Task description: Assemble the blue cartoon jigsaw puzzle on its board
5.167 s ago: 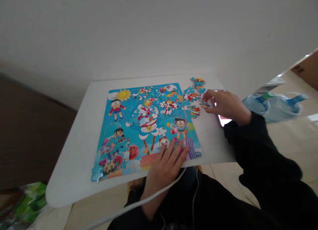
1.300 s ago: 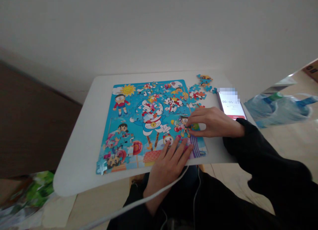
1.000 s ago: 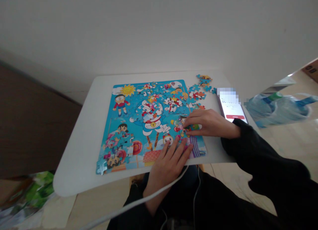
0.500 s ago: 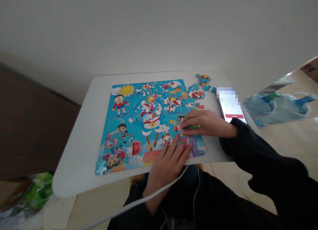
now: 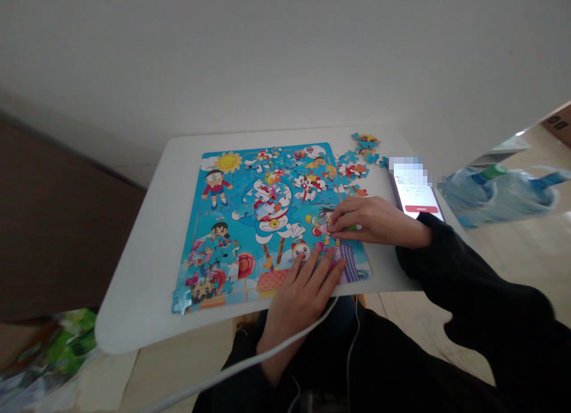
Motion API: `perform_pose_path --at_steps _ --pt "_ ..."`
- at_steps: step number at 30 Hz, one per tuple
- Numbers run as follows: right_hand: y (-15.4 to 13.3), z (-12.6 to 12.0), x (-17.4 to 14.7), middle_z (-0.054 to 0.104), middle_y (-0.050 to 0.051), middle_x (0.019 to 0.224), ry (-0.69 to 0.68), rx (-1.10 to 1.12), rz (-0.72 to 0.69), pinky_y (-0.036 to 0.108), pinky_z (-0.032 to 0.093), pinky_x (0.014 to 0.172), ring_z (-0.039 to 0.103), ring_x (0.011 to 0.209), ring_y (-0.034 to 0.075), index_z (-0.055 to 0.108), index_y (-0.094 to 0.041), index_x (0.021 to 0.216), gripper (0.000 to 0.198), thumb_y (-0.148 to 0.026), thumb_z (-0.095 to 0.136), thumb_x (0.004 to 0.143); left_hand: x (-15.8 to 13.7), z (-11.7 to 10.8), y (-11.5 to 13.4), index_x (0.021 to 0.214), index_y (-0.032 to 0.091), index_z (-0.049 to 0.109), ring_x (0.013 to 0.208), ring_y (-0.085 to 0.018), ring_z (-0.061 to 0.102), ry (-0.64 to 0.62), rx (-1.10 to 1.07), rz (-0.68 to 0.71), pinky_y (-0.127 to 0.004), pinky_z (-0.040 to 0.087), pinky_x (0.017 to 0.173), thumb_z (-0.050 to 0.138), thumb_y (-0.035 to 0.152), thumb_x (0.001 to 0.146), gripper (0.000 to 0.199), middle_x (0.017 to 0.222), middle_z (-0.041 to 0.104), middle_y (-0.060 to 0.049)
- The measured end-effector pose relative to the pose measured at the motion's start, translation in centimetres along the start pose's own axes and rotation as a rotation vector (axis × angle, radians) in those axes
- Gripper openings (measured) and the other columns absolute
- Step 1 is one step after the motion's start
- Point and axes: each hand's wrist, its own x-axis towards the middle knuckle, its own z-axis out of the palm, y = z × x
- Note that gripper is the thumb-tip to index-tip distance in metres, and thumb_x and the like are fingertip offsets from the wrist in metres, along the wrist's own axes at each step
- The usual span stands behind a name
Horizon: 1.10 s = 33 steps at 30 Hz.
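A blue cartoon jigsaw puzzle (image 5: 243,231) lies on a white table, with loose pieces heaped over parts of its picture. My left hand (image 5: 307,285) rests flat on its lower right part, fingers spread. Over the right side of the puzzle, my right hand (image 5: 363,219) has its thumb and fingers drawn together on a puzzle piece (image 5: 328,218) bearing part of a small cartoon figure. The fingertips hide some of that piece. Loose jigsaw pieces (image 5: 352,169) are piled beyond the right hand, partly past the board's edge.
A lit phone (image 5: 417,196) lies on the white table (image 5: 143,252) at the right. Plastic-wrapped bottles (image 5: 504,190) stand beyond the table's right edge. A white cable (image 5: 267,350) crosses in front of my left wrist. The wall (image 5: 276,62) borders the table's far side.
My right hand has shifted slightly to the right, and more of the printed figure beside its fingertips shows. My left hand stays in place.
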Motion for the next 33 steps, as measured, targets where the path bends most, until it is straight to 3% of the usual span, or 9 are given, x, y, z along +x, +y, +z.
perform_pose_path --at_steps 17,27,33 --pt "-1.2 -0.4 0.1 0.071 0.003 0.098 -0.107 -0.145 0.020 0.026 0.039 0.062 0.061 0.089 0.018 0.069 -0.023 0.104 0.023 -0.032 0.052 0.092 -0.1 0.2 0.0 0.133 0.022 0.050 0.122 -0.023 0.054 0.024 0.002 0.001 -0.040 0.042 0.101 0.038 0.019 0.096 0.040 0.131 0.060 -0.002" --pt "-0.8 -0.2 0.1 0.069 0.002 0.087 -0.057 -0.093 -0.010 0.026 0.036 0.061 0.060 0.083 0.015 0.070 -0.021 0.095 0.021 -0.031 0.052 0.092 -0.1 0.0 0.1 0.135 0.020 0.048 0.123 -0.023 0.052 0.008 -0.008 0.000 -0.041 0.043 0.101 0.036 0.020 0.096 0.041 0.132 0.059 -0.003" --pt "-1.1 -0.4 0.1 0.068 0.003 0.084 -0.100 -0.053 -0.011 0.026 0.035 0.060 0.059 0.078 0.015 0.069 -0.019 0.087 0.025 -0.033 0.049 0.093 0.0 0.0 0.0 0.133 0.021 0.051 0.121 -0.022 0.055 0.025 -0.006 -0.001 -0.040 0.045 0.099 0.029 0.020 0.098 0.041 0.132 0.059 -0.002"
